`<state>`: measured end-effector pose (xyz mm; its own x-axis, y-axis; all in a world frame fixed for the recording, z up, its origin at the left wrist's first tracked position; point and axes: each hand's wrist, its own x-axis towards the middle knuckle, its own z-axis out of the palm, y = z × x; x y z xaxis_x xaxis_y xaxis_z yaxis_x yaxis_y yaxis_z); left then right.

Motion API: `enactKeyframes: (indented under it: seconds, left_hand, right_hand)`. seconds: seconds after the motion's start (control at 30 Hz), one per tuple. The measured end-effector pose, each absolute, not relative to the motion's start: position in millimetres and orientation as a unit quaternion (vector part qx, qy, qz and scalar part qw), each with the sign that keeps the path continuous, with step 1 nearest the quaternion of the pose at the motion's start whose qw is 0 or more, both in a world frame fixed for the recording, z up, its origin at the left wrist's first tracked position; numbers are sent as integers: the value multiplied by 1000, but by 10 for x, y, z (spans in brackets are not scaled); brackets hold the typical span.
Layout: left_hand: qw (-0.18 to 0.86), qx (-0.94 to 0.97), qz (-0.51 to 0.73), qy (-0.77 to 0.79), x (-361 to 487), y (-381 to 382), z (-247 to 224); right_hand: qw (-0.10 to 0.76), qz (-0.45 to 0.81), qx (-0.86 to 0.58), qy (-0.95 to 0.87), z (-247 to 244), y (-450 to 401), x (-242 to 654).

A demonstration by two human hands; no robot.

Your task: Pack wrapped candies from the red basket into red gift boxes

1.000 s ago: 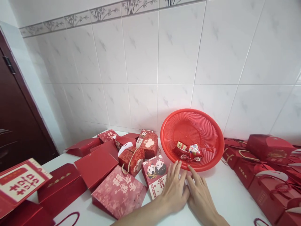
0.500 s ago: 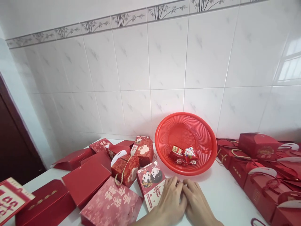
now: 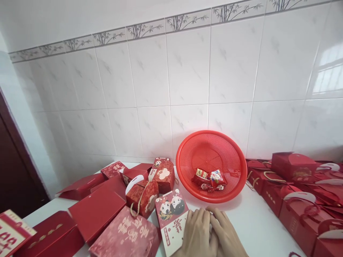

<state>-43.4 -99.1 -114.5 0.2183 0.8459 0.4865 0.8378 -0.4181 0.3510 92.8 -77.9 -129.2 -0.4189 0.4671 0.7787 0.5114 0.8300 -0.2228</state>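
Observation:
My left hand (image 3: 198, 232) rests palm-down at the bottom centre, over the white table. Its fingers point forward and lie side by side. Against it lies my right hand (image 3: 226, 233), its fingers stretched toward the left hand's fingertips and touching them. Nothing shows in either hand; the palms and thumbs are largely hidden. Left of my left hand, close beside it, is a flat pink-and-cream gift box (image 3: 171, 217) printed with two cartoon figures. Just beyond the hands a red plastic basket (image 3: 211, 137) leans tilted against the wall, with a few wrapped sweets (image 3: 210, 178) inside.
Several red gift boxes crowd the left, among them a pink box (image 3: 128, 232) and a rope-handled box (image 3: 143, 196). More handled red boxes (image 3: 297, 210) line the right side. White tiles (image 3: 187, 71) cover the wall behind the table (image 3: 249, 221).
My hands have drawn closer together, the right fingers now lying against the left ones. The view has shifted slightly. Boxes and basket stay in place.

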Motion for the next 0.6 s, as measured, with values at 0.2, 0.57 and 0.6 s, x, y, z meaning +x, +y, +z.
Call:
enactKeyframes:
  seconds: [0.2, 0.57, 0.6]
  left_hand:
    - [24, 751, 339, 565, -308, -1049, -1255]
    - [92, 772, 107, 620, -269, -1210, -681]
    - [93, 766, 87, 630, -248, -1213, -647]
  right_hand:
    - [491, -6, -214, -844, -1198, -847, 973]
    - [403, 76, -335, -848, -1251, -856, 925]
    - [387, 91, -357, -845, -1244, -863, 917]
